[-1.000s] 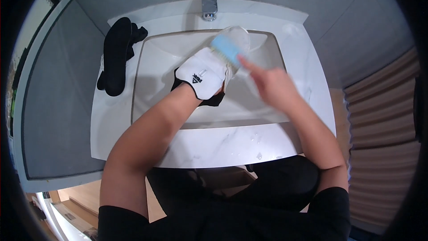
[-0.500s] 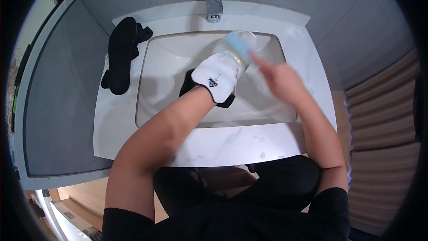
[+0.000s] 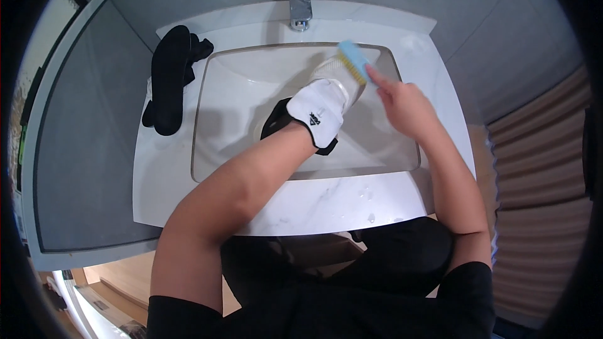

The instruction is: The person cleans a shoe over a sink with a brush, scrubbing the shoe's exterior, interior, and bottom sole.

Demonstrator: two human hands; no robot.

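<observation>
My left hand is pushed into a white shoe (image 3: pixel 323 110) with a black-edged tongue and black lining, holding it over the sink basin (image 3: pixel 235 125). Its fingers are hidden inside; only the wrist (image 3: pixel 303 135) shows at the opening. The toe end points away, up and to the right. A blue brush (image 3: pixel 355 58) with yellow bristles is gripped in my right hand (image 3: pixel 405 107), its index finger stretched along the back. The bristles touch or nearly touch the right side of the shoe's toe end; slight blur hides which.
A chrome faucet (image 3: pixel 301 6) stands behind the basin. On the left counter (image 3: pixel 163 176) lies a long black insole (image 3: pixel 171 81) over some black and white pieces. Water drops dot the front counter. A grey panel (image 3: pixel 94 138) stands left, a pleated brown curtain (image 3: pixel 540 163) right.
The shoe has shifted slightly right and toward me with my left hand. The brush has moved a little right, and its handle is less blurred.
</observation>
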